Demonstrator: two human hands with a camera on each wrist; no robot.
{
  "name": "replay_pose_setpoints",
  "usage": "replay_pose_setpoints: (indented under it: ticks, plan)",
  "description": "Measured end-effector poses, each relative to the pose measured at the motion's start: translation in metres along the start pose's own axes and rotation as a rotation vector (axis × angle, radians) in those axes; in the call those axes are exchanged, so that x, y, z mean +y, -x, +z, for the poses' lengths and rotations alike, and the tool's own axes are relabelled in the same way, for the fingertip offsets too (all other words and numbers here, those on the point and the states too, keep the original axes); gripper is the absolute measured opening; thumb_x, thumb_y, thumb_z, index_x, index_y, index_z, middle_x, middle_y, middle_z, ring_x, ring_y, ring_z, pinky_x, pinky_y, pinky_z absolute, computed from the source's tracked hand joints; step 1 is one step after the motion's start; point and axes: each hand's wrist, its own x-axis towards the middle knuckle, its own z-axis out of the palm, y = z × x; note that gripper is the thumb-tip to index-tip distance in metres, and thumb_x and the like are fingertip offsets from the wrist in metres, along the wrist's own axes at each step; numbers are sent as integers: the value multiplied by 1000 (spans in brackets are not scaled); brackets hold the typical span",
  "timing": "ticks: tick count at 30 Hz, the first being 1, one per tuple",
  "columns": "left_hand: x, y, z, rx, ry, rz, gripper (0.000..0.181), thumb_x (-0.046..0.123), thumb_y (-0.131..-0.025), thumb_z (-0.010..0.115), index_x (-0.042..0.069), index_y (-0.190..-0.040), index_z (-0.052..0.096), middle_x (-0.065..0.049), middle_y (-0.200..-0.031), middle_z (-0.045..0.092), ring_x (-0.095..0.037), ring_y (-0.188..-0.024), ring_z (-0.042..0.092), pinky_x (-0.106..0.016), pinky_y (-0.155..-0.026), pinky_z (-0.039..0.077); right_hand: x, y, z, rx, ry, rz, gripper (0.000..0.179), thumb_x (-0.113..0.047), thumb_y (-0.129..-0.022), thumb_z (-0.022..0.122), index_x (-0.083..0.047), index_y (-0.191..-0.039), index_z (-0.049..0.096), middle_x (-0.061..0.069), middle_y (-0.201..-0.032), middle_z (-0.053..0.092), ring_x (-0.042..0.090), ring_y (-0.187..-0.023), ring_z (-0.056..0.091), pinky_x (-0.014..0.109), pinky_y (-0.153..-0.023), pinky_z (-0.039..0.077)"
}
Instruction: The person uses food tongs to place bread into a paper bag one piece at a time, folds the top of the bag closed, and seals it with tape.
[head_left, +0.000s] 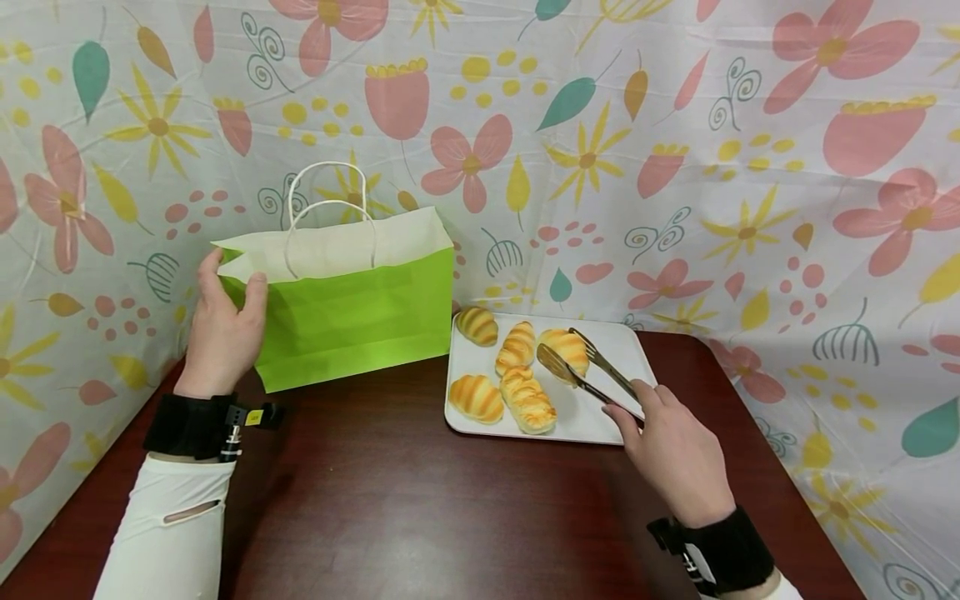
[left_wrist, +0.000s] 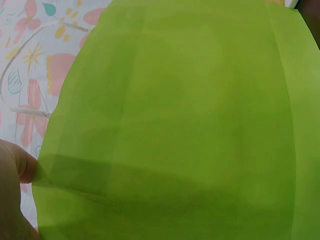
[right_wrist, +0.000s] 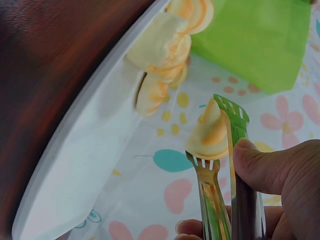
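Observation:
At the left, my left hand (head_left: pixel 223 337) pinches the upper left corner of a lime-green paper bag (head_left: pixel 352 312) with white rope handles and a white inside. Its thumb lies over the front rim. My right hand (head_left: pixel 678 454) grips metal tongs (head_left: pixel 600 390), thumb on one arm, fingers round the other. Between the tong tips is a striped bread roll (right_wrist: pixel 207 132), which in the right wrist view shows raised above the white tray (head_left: pixel 592 421). Several other breads lie on that tray, among them a long twisted loaf (head_left: pixel 527 400) and a striped roll (head_left: pixel 477 398).
The bag stands upright on a dark reddish-brown table (head_left: pixel 420 508), its right side beside the tray's left edge. A flower-printed cloth (head_left: pixel 480 100) hangs behind and along both sides. Another striped roll (head_left: pixel 477 326) sits at the tray's back left corner, nearest the bag.

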Motion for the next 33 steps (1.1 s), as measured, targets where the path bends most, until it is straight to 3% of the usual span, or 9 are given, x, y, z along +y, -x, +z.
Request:
replay_pose_setpoints:
  ticks: [18,33]
  plan:
    - [-1,-1,1,4,-6,0,75,54,-106,35,22,-164,-1,-40,-150,35,-53,-120,43,-66,-102,29,-15,-20,-4,81,-20,-84,50,-37,-93,77,-1,-125,65,10,-83,56,19,-58,49,38,-45,43]
    - [1,0,0,6,-6,-5,76,54,-106,35,21,-164,-1,-41,-149,35,-53,-121,42,-66,-103,29,-26,-39,-8,91,-41,-101,49,-39,-95,75,-2,-124,65,9,-84,55,20,-61,50,41,-48,45]
